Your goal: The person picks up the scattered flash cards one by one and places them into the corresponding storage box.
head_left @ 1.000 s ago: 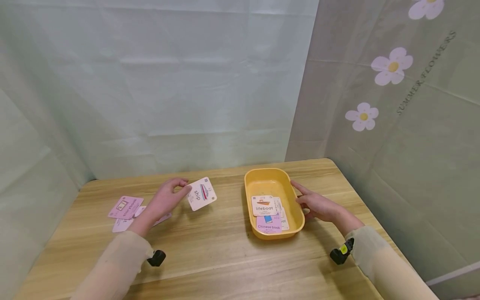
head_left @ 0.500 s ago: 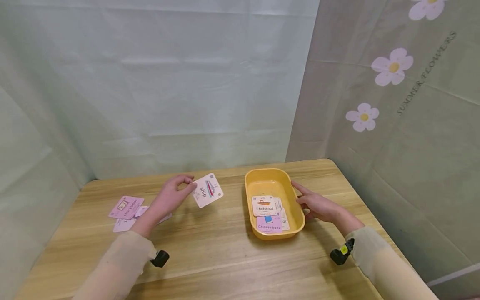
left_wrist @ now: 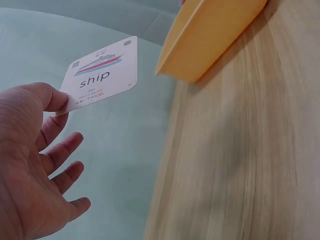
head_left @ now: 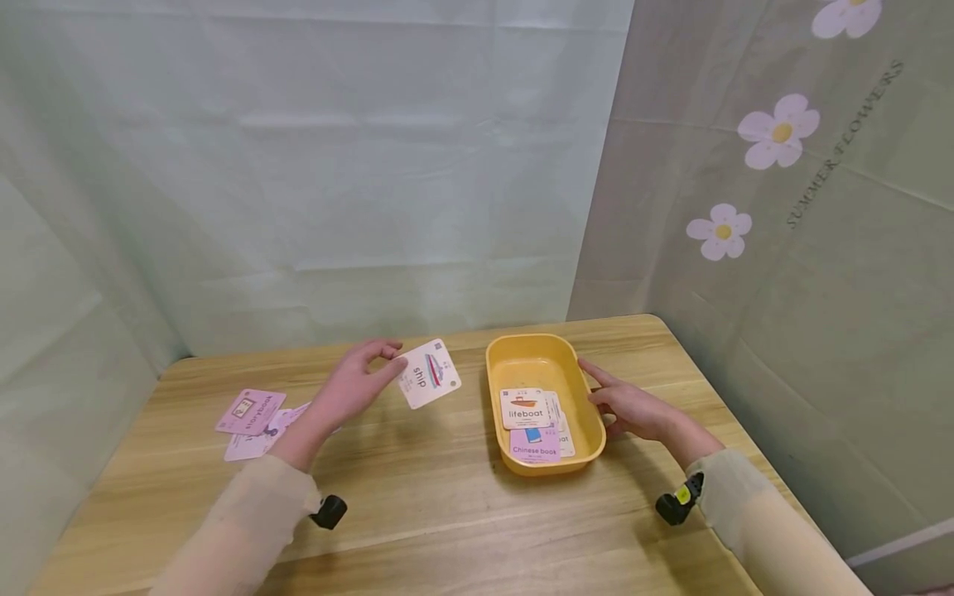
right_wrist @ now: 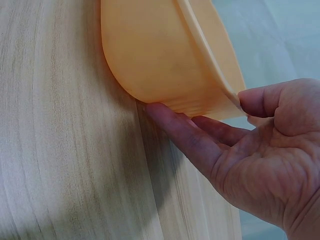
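Note:
My left hand (head_left: 356, 386) pinches a white picture card (head_left: 430, 374) by one corner between thumb and forefinger. The card carries the word "ship" and a red and blue boat; it is tilted in the air above the table. In the left wrist view, the other fingers (left_wrist: 66, 177) spread loosely below the card. My right hand (head_left: 639, 411) touches the right outer side of a yellow plastic tray (head_left: 532, 368). In the right wrist view, its fingers (right_wrist: 187, 140) lie fairly straight against the tray's wall and rim.
Inside the tray lie a "lifeboat" card (head_left: 525, 410), a purple "Chinese book" card (head_left: 534, 447) and partly covered cards. A purple "storybook" card (head_left: 251, 412) lies over other cards on the wooden table (head_left: 447, 530) at left, partly behind my left arm. Cloth curtains (head_left: 358, 165) stand behind.
My left hand has moved right and slightly away from me with the ship card, closer to the tray. The right hand and the tray have stayed in place.

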`<state>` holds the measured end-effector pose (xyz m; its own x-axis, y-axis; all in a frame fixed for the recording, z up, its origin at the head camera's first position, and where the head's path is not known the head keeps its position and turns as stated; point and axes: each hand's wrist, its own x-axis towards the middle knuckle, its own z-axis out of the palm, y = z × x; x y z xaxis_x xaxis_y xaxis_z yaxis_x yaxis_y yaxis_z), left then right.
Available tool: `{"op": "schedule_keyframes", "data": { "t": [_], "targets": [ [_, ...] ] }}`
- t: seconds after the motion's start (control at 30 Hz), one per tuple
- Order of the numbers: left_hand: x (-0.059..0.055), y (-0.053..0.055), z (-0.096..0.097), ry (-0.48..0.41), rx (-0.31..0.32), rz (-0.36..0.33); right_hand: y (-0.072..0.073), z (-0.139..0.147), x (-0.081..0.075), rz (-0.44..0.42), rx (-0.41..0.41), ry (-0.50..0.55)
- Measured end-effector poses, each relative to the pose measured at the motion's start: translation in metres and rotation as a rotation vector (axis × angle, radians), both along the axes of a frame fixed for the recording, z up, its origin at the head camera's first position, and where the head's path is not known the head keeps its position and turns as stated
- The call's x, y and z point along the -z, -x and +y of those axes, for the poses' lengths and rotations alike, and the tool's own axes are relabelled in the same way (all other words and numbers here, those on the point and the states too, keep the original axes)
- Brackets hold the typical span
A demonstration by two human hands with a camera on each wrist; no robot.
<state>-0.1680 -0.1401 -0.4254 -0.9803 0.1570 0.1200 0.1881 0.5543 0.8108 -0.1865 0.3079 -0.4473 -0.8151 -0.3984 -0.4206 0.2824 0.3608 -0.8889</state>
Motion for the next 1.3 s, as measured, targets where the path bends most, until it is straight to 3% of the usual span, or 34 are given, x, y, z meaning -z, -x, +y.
{"op": "schedule_keyframes", "data": {
  "t": [0.37, 0.9, 1.3],
  "targets": [
    [-0.011, 0.000, 0.019, -0.008, 0.027, 0.008, 0.000, 0.001, -0.001, 0.005, 0.000, -0.011],
    [-0.017, 0.004, 0.051, -0.034, 0.090, 0.030, 0.000, 0.000, -0.001, 0.009, -0.005, -0.012],
    [-0.024, 0.009, 0.081, 0.008, 0.114, 0.041, 0.000, 0.000, -0.001, 0.013, -0.007, -0.021]
  ]
}}
